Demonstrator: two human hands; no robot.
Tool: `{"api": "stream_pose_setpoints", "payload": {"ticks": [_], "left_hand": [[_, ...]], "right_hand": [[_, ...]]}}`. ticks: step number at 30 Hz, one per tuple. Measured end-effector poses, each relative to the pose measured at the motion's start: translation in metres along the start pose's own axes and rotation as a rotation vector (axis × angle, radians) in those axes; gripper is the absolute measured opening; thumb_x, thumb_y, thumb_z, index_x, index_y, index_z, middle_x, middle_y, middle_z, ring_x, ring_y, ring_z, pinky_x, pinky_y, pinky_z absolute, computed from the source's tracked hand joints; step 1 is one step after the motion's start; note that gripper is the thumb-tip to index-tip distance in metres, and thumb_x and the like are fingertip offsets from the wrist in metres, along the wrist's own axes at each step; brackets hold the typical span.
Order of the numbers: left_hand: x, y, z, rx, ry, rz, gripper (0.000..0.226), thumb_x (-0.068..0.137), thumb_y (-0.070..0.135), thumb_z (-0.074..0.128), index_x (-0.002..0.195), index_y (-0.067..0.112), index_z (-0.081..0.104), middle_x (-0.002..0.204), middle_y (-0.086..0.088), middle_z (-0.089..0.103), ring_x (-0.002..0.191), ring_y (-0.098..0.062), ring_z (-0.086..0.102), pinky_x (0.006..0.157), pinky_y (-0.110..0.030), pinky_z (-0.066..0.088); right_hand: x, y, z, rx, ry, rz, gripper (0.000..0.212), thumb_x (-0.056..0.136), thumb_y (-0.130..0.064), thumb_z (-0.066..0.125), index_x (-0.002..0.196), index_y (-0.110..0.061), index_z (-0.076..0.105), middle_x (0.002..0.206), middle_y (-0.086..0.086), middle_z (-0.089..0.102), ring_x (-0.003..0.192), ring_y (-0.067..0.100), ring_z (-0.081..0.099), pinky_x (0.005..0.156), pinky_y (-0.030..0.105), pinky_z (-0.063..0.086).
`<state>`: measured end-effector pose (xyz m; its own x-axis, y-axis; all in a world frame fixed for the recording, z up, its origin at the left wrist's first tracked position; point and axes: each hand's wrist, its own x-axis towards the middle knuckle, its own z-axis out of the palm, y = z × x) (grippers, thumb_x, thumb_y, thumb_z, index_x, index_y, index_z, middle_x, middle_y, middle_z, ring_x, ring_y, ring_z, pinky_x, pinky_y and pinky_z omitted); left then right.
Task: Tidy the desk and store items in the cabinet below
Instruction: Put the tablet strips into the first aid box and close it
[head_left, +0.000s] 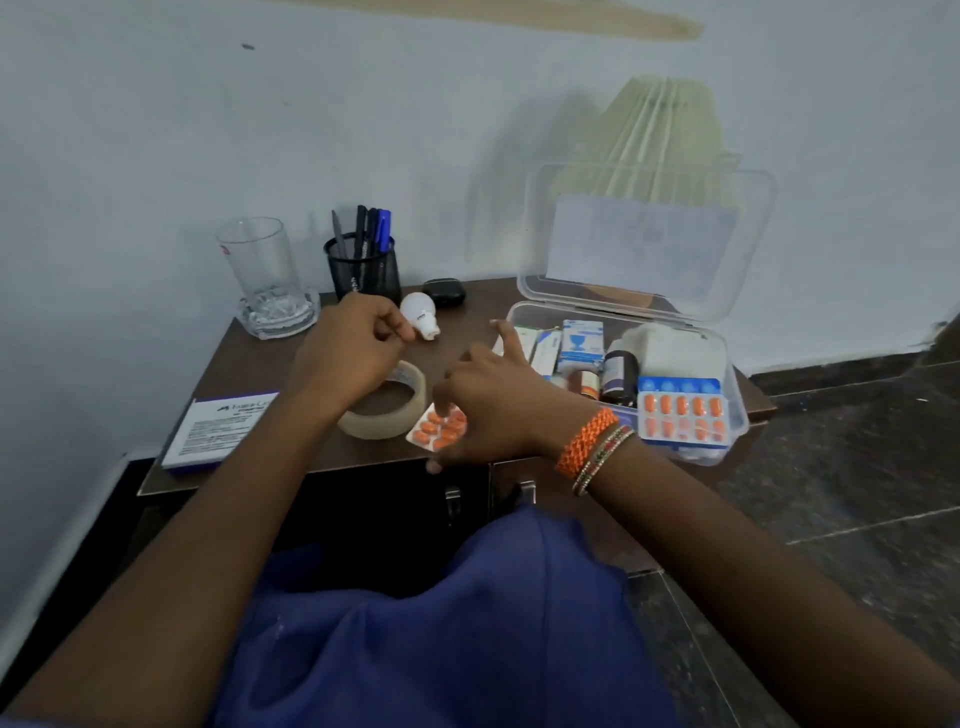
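Note:
On the small brown desk (249, 364) lies a blister pack of orange pills (441, 428) near the front edge. My right hand (493, 405) is over it, fingers bent onto its far edge, thumb at its near edge, index finger pointing out. My left hand (348, 353) hovers above a roll of clear tape (387, 415) with its fingers curled and fingertips pinched together; nothing shows in it. A white bulb (421, 312) lies just beyond it. The dark cabinet doors (395, 514) below the desk are closed.
A clear plastic box (737, 415) with its lid (649, 234) raised holds medicine cartons, bottles and another orange blister pack (680, 415). At the back stand a glass (257, 260) in an ashtray, a mesh pen holder (363, 270) and a black case (444, 293). A white flat carton (218, 431) lies front left.

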<state>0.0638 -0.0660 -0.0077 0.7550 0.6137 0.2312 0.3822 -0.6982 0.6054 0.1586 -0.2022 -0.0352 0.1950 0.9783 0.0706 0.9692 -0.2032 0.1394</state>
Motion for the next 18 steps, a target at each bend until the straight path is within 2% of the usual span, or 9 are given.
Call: {"api": "stream_pose_setpoints", "payload": {"ticks": [3, 7, 10, 12, 13, 15, 16, 18], "left_hand": [[-0.002, -0.002, -0.003, -0.01, -0.019, 0.006, 0.025, 0.08, 0.011, 0.062, 0.067, 0.032, 0.061, 0.084, 0.0, 0.068, 0.084, -0.016, 0.064, 0.085, -0.043, 0.052], [-0.005, 0.0, -0.005, -0.036, -0.024, -0.001, 0.025, 0.08, 0.008, 0.061, 0.069, 0.03, 0.062, 0.081, 0.0, 0.068, 0.082, -0.016, 0.065, 0.083, -0.041, 0.053], [-0.008, 0.004, -0.007, -0.074, -0.011, -0.007, 0.02, 0.08, 0.005, 0.061, 0.077, 0.024, 0.067, 0.079, -0.002, 0.069, 0.082, -0.016, 0.065, 0.081, -0.035, 0.051], [-0.008, 0.005, -0.008, -0.092, -0.008, -0.009, 0.019, 0.081, 0.004, 0.058, 0.081, 0.02, 0.068, 0.077, -0.003, 0.07, 0.078, -0.016, 0.065, 0.08, -0.035, 0.051], [-0.007, 0.005, -0.007, -0.109, -0.008, -0.011, 0.02, 0.083, 0.004, 0.056, 0.081, 0.02, 0.067, 0.076, -0.003, 0.07, 0.074, -0.015, 0.065, 0.079, -0.035, 0.052], [-0.006, 0.008, -0.006, -0.185, 0.0, -0.028, 0.017, 0.09, 0.011, 0.053, 0.081, 0.021, 0.064, 0.073, 0.001, 0.069, 0.066, -0.009, 0.064, 0.072, -0.031, 0.052], [-0.007, 0.011, -0.005, -0.232, 0.009, -0.047, 0.018, 0.094, 0.021, 0.05, 0.081, 0.022, 0.062, 0.072, 0.002, 0.069, 0.063, -0.008, 0.064, 0.067, -0.029, 0.051], [-0.008, 0.02, -0.006, -0.337, 0.01, -0.13, 0.037, 0.099, 0.042, 0.036, 0.083, 0.021, 0.062, 0.071, 0.001, 0.068, 0.061, -0.011, 0.064, 0.059, -0.027, 0.049]], "right_hand": [[-0.002, -0.005, 0.009, -0.091, -0.02, -0.054, 0.057, 0.073, -0.062, 0.064, 0.106, -0.016, 0.056, 0.107, 0.003, 0.062, 0.111, 0.024, 0.054, 0.111, 0.06, 0.004], [-0.008, -0.009, 0.006, -0.048, 0.029, -0.093, 0.024, 0.084, -0.04, 0.059, 0.092, -0.018, 0.056, 0.09, -0.002, 0.062, 0.097, 0.022, 0.062, 0.113, 0.056, 0.008], [-0.011, -0.007, -0.006, -0.026, 0.04, -0.077, 0.021, 0.087, -0.036, 0.054, 0.094, -0.019, 0.062, 0.089, -0.004, 0.063, 0.1, 0.02, 0.061, 0.113, 0.053, 0.009], [-0.014, -0.007, -0.017, 0.0, 0.116, -0.045, 0.024, 0.091, -0.037, 0.048, 0.092, -0.019, 0.064, 0.082, -0.005, 0.056, 0.098, 0.021, 0.061, 0.11, 0.047, 0.02], [-0.016, -0.006, -0.023, 0.028, 0.172, -0.033, 0.028, 0.092, -0.04, 0.045, 0.091, -0.02, 0.065, 0.08, -0.005, 0.056, 0.094, 0.022, 0.061, 0.104, 0.044, 0.03], [-0.018, -0.003, -0.031, 0.125, 0.32, -0.017, 0.036, 0.092, -0.046, 0.044, 0.095, -0.02, 0.07, 0.083, -0.001, 0.061, 0.085, 0.023, 0.06, 0.079, 0.037, 0.044], [-0.02, -0.001, -0.034, 0.182, 0.406, -0.002, 0.036, 0.091, -0.046, 0.046, 0.098, -0.021, 0.072, 0.085, 0.001, 0.06, 0.083, 0.023, 0.058, 0.069, 0.035, 0.044], [-0.022, 0.004, -0.034, 0.255, 0.606, 0.039, 0.027, 0.09, -0.038, 0.054, 0.101, -0.022, 0.073, 0.082, 0.001, 0.056, 0.078, 0.021, 0.055, 0.057, 0.033, 0.042]]}}
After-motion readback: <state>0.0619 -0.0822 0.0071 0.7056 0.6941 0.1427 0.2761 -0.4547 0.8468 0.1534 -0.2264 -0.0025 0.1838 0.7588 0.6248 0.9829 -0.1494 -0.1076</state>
